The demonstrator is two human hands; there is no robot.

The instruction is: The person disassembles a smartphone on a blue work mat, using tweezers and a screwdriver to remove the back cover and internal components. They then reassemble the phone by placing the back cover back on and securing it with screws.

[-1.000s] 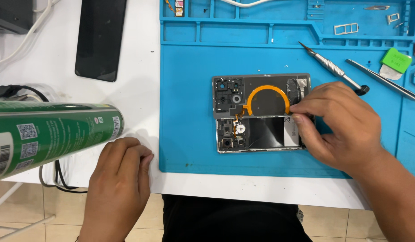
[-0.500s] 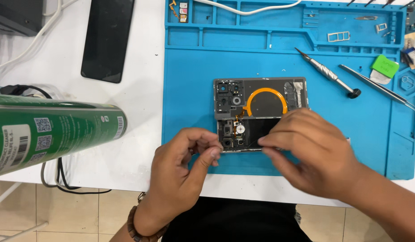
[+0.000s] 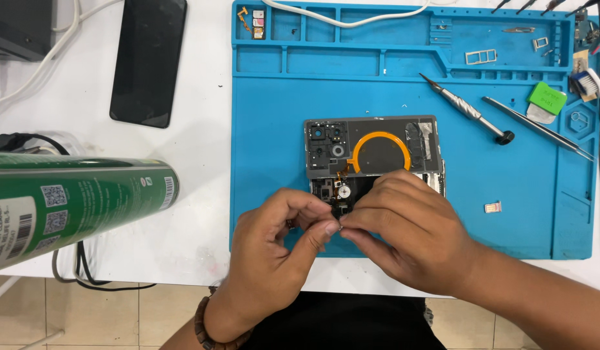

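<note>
Two hands meet over the bottom edge of the open phone [image 3: 371,155] on the blue mat [image 3: 280,129]. I see my left hand [image 3: 274,253] and right hand [image 3: 410,233] pinching fingertips together on something too small to make out. The phone lies flat with its back off. It shows a gray plate, an orange ring and little camera holes. A screwdriver [image 3: 465,109] lies nearby, on the right.
</note>
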